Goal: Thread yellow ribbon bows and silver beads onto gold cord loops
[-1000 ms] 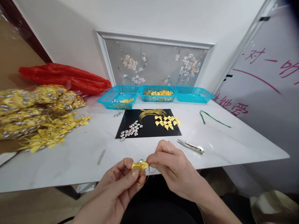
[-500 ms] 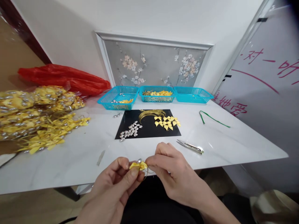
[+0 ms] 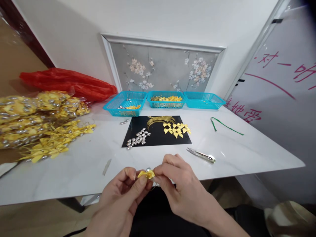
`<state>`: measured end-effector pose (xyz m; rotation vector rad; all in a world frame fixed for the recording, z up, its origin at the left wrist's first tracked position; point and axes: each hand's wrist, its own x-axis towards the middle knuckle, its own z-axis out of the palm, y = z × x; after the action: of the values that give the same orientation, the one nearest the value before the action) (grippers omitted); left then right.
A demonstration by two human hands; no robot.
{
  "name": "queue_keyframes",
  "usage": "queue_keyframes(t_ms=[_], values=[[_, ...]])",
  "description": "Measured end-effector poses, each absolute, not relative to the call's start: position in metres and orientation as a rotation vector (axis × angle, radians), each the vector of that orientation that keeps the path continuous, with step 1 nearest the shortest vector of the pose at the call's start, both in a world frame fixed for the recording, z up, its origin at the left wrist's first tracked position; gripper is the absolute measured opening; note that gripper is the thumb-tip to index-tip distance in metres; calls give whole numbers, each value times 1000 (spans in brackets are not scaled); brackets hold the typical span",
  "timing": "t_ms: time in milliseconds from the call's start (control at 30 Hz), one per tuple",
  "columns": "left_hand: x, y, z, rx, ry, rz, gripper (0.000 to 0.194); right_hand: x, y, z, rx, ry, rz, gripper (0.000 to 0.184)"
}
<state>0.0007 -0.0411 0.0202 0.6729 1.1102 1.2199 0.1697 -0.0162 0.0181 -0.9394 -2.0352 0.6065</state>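
Note:
Both hands meet at the near edge of the white table (image 3: 234,148). My left hand (image 3: 123,194) pinches a small yellow ribbon bow (image 3: 146,174) with a silver bead on top. My right hand (image 3: 180,187) is closed too, its fingertips pinched on the right end of the same bow, where a thin gold wire hangs below. Beyond the hands a black mat (image 3: 158,138) carries a cluster of silver beads (image 3: 138,137), a bundle of gold wires (image 3: 160,119) and several yellow bows (image 3: 176,129).
Small snips (image 3: 201,155) lie right of the hands. Three turquoise baskets (image 3: 202,99) stand at the back. A pile of finished yellow bows and bagged ones (image 3: 41,128) fills the left side, with a red plastic bag (image 3: 69,82) behind. A green ribbon strip (image 3: 224,125) lies at the right.
My right hand's fingers have shifted slightly left and closed in on the bow; the loop of gold wire below it has shrunk. The bow stays in place.

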Motion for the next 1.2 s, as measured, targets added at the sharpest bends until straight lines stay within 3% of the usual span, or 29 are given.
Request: queue_keyframes(t_ms=[533, 733, 833, 1200], values=[[10, -44, 28, 645, 1163, 1285, 39, 168, -14, 14, -881, -1658, 890, 11], [11, -42, 30, 641, 1183, 1333, 40, 173, -21, 19, -850, -1712, 563, 24], [11, -43, 32, 660, 1185, 1364, 40, 179, -21, 26, -885, -1706, 406, 20], [10, -41, 28, 803, 1302, 1507, 42, 179, -28, 32, -878, -1727, 755, 13]])
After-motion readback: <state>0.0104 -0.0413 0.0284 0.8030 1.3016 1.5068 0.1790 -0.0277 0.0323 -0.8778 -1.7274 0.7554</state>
